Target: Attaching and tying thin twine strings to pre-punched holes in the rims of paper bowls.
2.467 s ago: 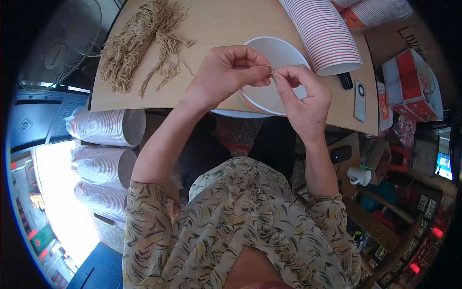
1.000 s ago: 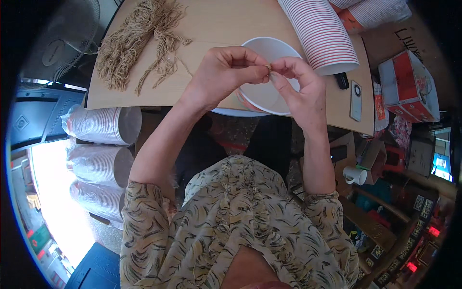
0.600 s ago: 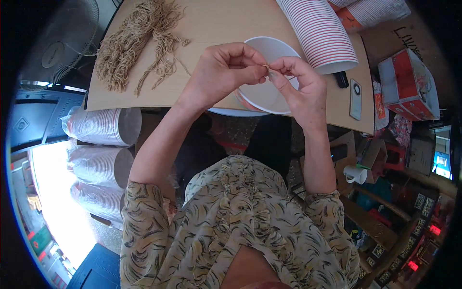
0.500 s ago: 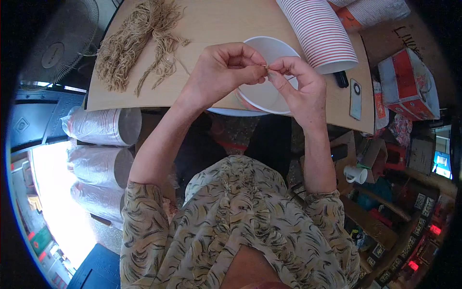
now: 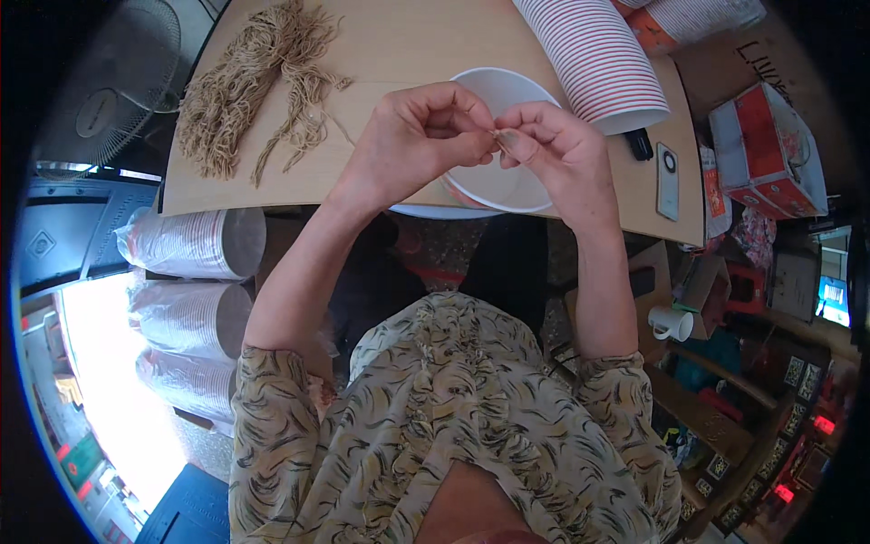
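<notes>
My left hand [image 5: 412, 136] and my right hand [image 5: 557, 154] meet above a white paper bucket [image 5: 512, 186]. Both pinch between thumb and forefinger at what looks like a thin bit of tan string [image 5: 495, 134], mostly covered by the fingertips. The bucket stands by the table's near edge, its white inside showing and its middle hidden by my hands. Left of my left hand lies a loose bundle of tan strings [image 5: 240, 95], with one strand trailing toward my wrist.
A long nested stack of striped paper buckets [image 5: 603, 59] lies at the right of the wooden table [image 5: 399, 45]. Beside it are a black object [image 5: 639, 145] and a phone [image 5: 668, 181]. Plastic-wrapped bucket stacks [image 5: 186, 245] lie below left, near a fan [image 5: 109, 100].
My right hand has turned a little and its fingers have curled in closer, shifting slightly left. My left hand stays nearly in place, still pinching.
</notes>
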Available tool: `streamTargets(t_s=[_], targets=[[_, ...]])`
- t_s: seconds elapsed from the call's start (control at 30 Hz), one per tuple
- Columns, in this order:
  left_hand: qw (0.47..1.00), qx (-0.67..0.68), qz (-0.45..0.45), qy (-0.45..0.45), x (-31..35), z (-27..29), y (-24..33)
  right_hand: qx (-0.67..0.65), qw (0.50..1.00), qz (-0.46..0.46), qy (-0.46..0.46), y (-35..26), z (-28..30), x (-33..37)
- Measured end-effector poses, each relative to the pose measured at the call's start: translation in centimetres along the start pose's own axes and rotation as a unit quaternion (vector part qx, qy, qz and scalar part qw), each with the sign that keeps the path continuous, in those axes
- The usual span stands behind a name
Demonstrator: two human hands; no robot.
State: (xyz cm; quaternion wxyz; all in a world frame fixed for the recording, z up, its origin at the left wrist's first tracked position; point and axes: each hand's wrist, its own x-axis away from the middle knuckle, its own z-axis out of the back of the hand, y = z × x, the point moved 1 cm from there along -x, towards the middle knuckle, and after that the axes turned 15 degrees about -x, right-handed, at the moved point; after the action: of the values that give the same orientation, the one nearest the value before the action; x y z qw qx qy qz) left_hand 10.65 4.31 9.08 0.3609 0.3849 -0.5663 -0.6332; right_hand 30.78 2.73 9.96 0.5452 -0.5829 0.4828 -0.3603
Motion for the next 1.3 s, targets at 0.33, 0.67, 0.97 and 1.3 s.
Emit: streamTargets(t_s=[0.33,0.67,0.97,1.3], targets=[[0.999,-0.027,0.031,-0.003,0.1,0.0,0.3,0.052,0.998,0.023,-0.042,-0.1,0.2,0.2],[0.999,-0.024,0.012,-0.027,0.1,-0.1,-0.1,0.019,1.000,0.003,0.002,-0.1,0.0,0.5],[1.000,0.020,0.009,-0.017,0.2,-0.2,-0.3,-0.001,0.999,-0.016,-0.042,0.0,0.9,0.4],[1.000,0.014,0.001,-0.017,0.2,-0.1,-0.4,0.007,0.999,0.005,-0.031,-0.2,0.4,0.3]])
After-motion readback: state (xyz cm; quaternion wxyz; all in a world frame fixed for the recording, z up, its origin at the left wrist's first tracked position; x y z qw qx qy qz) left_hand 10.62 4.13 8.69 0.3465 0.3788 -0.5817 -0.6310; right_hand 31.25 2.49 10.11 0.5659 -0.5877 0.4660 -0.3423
